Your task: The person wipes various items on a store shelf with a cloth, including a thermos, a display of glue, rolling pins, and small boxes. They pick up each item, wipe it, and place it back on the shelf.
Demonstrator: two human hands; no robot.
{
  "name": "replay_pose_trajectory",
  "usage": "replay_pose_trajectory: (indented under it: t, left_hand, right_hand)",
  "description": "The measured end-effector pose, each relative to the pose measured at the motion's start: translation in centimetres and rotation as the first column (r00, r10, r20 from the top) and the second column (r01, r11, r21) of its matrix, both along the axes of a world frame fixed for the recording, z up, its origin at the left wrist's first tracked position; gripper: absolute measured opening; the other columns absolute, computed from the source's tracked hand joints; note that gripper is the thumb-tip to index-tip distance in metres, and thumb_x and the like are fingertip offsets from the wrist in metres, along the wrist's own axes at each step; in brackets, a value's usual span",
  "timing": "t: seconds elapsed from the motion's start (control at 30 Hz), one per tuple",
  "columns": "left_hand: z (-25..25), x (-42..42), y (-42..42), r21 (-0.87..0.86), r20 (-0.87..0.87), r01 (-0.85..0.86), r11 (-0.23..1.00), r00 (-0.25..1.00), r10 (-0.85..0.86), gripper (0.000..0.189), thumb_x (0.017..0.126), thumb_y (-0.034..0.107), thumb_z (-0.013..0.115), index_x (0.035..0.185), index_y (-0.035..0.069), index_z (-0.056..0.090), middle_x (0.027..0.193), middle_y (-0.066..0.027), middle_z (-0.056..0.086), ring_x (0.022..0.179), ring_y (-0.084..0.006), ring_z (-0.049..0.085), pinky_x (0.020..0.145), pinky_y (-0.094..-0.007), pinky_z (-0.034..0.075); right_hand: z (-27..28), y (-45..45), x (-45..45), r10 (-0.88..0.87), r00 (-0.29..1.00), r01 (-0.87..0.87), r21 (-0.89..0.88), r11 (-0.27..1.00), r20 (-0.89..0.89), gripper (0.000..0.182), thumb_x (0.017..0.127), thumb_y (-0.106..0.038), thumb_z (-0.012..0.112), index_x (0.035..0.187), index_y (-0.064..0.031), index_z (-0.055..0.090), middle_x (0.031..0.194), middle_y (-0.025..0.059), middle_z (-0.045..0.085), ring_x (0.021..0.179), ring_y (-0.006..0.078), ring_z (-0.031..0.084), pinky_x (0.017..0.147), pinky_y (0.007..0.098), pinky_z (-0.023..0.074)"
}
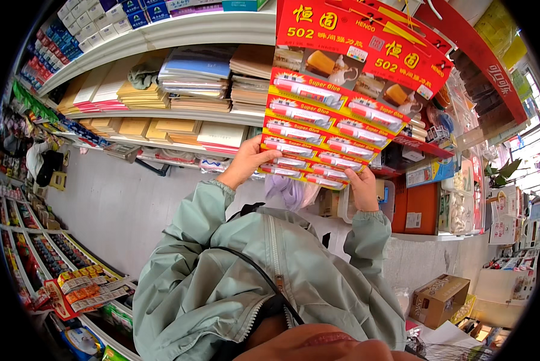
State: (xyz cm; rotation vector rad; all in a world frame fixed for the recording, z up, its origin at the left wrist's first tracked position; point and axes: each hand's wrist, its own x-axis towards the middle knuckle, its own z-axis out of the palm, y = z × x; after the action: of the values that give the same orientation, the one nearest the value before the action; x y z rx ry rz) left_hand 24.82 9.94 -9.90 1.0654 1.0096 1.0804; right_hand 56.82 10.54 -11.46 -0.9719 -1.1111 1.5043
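Red-and-yellow display cards of super glue hang in front of me, with rows of small red-and-white glue tubes in blisters. One card [321, 34] is on the left, and a second card [421, 67] overlaps beside it at an angle. My left hand [252, 161] pinches the lower left edge of the left card, thumb over the front. Lower right, my right hand [362, 186] grips the bottom edge of the right card between thumb and fingers. Further red cards show partly behind them at the top; what holds the cards up is not clear.
Beyond the cards, a white shelf [170, 115] bears stacked envelopes and paper pads [195, 72]. Small boxed goods fill the upper shelf. At right stand a red display rack [482, 58] and a counter with clear tubs. A cardboard box [439, 300] sits lower right; snack racks [39, 252] line the left.
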Motion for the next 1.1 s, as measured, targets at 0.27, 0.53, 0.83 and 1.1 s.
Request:
replay_pose_trajectory:
  t: [0.27, 0.53, 0.83, 1.1]
  left_hand:
    - [-1.9, -1.1, -2.0, -0.088, 0.089, 0.092, 0.992, 0.993, -0.084, 0.03, 0.092, 0.018, 0.065, 0.117, 0.003, 0.06, 0.109, -0.003, 0.066, 0.098, -0.0087, 0.059, 0.086, -0.0272, 0.049]
    - [-1.7, -2.7, -4.1, 0.032, -0.014, 0.198, 0.98, 0.98, -0.197, 0.028, 0.093, 0.007, 0.06, 0.12, 0.0, 0.056, 0.114, -0.0036, 0.064, 0.101, -0.0097, 0.059, 0.09, -0.0278, 0.049]
    - [1.8, -2.0, -4.5, 0.147, 0.141, 0.254, 0.956, 0.951, -0.275, 0.042, 0.094, 0.008, 0.058, 0.133, 0.003, 0.042, 0.123, -0.0065, 0.058, 0.111, -0.0128, 0.056, 0.093, -0.0292, 0.048]
    - [3.0, 0.5, -5.6, 0.157, 0.128, 0.201, 0.967, 0.967, -0.222, 0.051, 0.101, 0.032, 0.05, 0.14, 0.003, 0.036, 0.132, -0.0065, 0.051, 0.118, -0.0151, 0.049, 0.1, -0.0314, 0.042]
  right_hand:
    - [-3.0, -4.4, -1.7, -0.127, 0.99, 0.122, -0.088, 0.989, -0.054, 0.033, 0.095, -0.015, 0.059, 0.124, 0.0007, 0.053, 0.121, 0.0074, 0.061, 0.108, 0.014, 0.057, 0.096, 0.0307, 0.0435]
    - [1.6, -7.3, -4.9, -0.312, 0.949, 0.314, 0.131, 0.94, -0.037, 0.029, 0.097, -0.012, 0.054, 0.123, -0.0006, 0.049, 0.119, 0.0051, 0.06, 0.109, 0.0115, 0.055, 0.096, 0.0295, 0.0423]
    - [4.4, -8.3, -5.4, -0.374, 0.91, 0.401, 0.147, 0.904, -0.179, 0.027, 0.097, -0.008, 0.054, 0.122, -0.0017, 0.048, 0.121, 0.0075, 0.059, 0.111, 0.0132, 0.055, 0.098, 0.0307, 0.0418]
    - [2.3, -6.8, -1.4, -0.349, 0.92, 0.371, 0.111, 0.922, -0.176, 0.023, 0.097, -0.009, 0.054, 0.119, -0.0026, 0.049, 0.119, 0.0072, 0.059, 0.111, 0.015, 0.055, 0.1, 0.0327, 0.0407]
